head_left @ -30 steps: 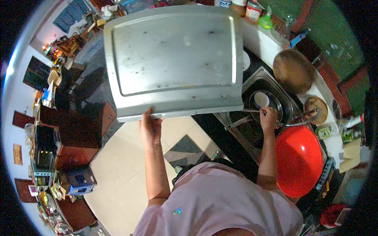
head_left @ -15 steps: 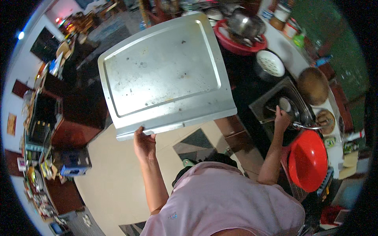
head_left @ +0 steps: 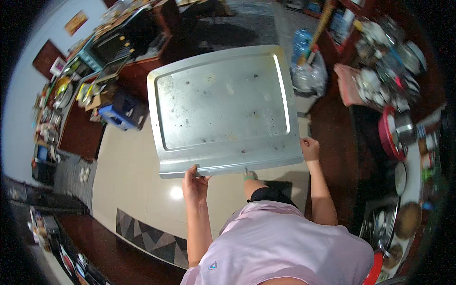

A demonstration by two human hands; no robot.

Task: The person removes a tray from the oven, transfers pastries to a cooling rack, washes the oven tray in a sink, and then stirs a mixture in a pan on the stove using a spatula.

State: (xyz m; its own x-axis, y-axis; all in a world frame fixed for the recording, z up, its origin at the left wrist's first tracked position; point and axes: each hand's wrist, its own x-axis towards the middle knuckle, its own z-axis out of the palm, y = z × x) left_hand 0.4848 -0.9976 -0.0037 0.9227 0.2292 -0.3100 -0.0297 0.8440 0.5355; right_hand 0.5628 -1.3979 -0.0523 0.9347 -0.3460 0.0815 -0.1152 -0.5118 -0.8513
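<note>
A large silver sheet-metal panel (head_left: 221, 111) with a pressed inner border and dark specks is held up in front of me, roughly level, above the floor. My left hand (head_left: 194, 187) is closed on its near edge, left of the middle, with the thumb on top and the fingers curled under. At the panel's lower right corner, my right hand (head_left: 310, 149) is closed with curled fingers against the side edge. How far those fingers wrap around the rim is partly hidden.
To the right runs a dark counter with a sink (head_left: 380, 221), a red basin (head_left: 390, 133) and a round brown board (head_left: 408, 220). Beyond the panel stand a plastic bag (head_left: 308, 78) and a blue water bottle (head_left: 302, 42). A blue box (head_left: 122, 114) sits on the left.
My body has turned left, away from the sink. My right hand has left the sink and come to the panel's right edge. My left hand still holds the panel.
</note>
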